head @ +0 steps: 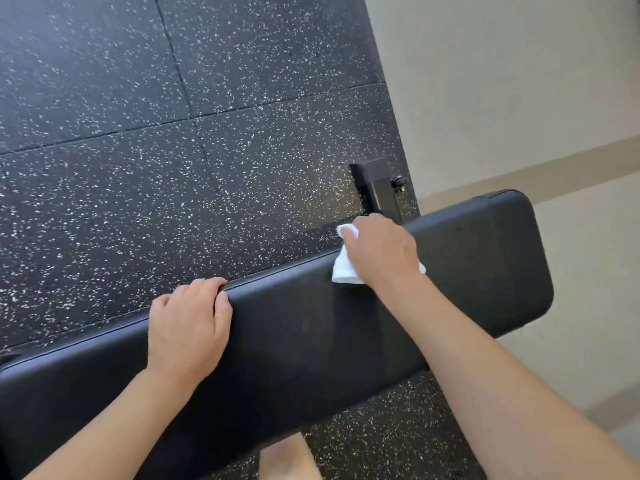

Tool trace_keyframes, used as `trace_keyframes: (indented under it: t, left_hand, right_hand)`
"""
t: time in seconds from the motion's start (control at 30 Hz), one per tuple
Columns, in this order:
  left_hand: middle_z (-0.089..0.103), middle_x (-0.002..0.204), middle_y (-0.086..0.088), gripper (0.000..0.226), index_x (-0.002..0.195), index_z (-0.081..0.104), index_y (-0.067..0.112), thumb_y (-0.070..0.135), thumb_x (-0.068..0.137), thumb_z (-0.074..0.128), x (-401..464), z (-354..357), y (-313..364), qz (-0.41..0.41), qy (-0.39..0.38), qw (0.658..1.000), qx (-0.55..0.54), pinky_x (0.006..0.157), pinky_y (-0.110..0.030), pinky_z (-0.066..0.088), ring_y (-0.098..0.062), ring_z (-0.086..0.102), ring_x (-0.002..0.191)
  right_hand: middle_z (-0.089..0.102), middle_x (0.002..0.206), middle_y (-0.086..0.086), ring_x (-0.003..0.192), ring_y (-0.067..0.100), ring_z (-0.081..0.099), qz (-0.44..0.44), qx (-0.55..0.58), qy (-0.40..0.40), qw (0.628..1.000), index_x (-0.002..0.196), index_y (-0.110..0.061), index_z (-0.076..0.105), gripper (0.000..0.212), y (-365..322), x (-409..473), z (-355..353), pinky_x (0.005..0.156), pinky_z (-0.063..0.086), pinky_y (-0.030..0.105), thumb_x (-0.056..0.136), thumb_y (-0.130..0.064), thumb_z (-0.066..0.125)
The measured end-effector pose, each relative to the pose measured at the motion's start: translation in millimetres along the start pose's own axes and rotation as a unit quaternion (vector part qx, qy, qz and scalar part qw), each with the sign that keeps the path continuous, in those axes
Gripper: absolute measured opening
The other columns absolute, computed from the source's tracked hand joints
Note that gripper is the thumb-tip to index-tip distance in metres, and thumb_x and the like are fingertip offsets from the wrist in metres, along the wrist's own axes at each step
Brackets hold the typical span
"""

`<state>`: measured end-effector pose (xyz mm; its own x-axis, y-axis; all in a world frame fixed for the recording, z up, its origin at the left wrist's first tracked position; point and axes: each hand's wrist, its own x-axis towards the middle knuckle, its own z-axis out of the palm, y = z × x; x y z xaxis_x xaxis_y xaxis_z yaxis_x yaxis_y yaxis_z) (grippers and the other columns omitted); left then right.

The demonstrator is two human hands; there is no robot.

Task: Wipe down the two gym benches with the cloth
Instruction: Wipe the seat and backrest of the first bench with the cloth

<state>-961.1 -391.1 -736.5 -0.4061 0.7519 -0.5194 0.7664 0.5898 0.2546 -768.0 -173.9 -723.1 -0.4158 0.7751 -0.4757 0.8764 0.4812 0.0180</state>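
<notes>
A long black padded gym bench (311,327) runs across the view from lower left to right. My right hand (381,251) presses a folded white cloth (343,268) against the pad's far edge, toward the right end. Most of the cloth is hidden under the hand. My left hand (188,327) rests on the pad farther left, fingers curled over the far edge. Only one bench is in view.
The bench's black metal foot (377,188) stands on the speckled black rubber floor (138,133) behind the pad. A beige wall and tiled strip (519,98) lie to the right. A bare foot (291,459) shows at the bottom.
</notes>
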Motion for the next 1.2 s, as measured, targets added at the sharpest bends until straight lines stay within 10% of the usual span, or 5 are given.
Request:
trace_keyframes:
  t: [0.6, 0.97, 1.2]
  left_hand:
    - [0.055, 0.15, -0.003, 0.061, 0.154, 0.048, 0.017, 0.043, 0.099, 0.038, -94.0, -41.3, -224.8, -0.036, -0.004, 0.999, -0.038, 0.111, -0.049, 0.046, -0.029, 0.051, 0.136]
    - [0.068, 0.137, -0.008, 0.069, 0.145, 0.059, 0.006, 0.045, 0.097, 0.027, -125.7, -39.1, -275.7, -0.033, 0.021, 0.999, -0.026, 0.122, -0.059, 0.034, -0.034, 0.054, 0.14]
    - [0.055, 0.154, -0.006, 0.056, 0.137, 0.068, 0.014, 0.04, 0.098, 0.036, -154.6, -25.4, -317.8, 0.043, 0.055, 0.998, 0.011, 0.124, -0.058, 0.03, -0.028, 0.041, 0.152]
  right_hand:
    - [0.056, 0.108, 0.007, 0.092, 0.027, 0.063, -0.231, 0.054, -0.103, 0.966, 0.112, -0.016, 0.062, 0.017, -372.1, -86.8, 33.6, 0.064, 0.037, 0.036, 0.097, -0.022, 0.056]
    - [0.046, 0.08, -0.004, 0.084, 0.029, 0.061, -0.114, 0.05, -0.046, 0.991, 0.076, -0.021, 0.049, 0.034, -312.7, -68.0, 43.8, 0.067, 0.04, 0.036, 0.1, -0.044, 0.044]
    - [0.058, 0.084, 0.002, 0.072, 0.029, 0.062, -0.208, 0.047, 0.07, 0.975, 0.081, -0.016, 0.062, 0.032, -405.4, -108.5, 64.2, 0.057, 0.034, 0.033, 0.102, -0.039, 0.052]
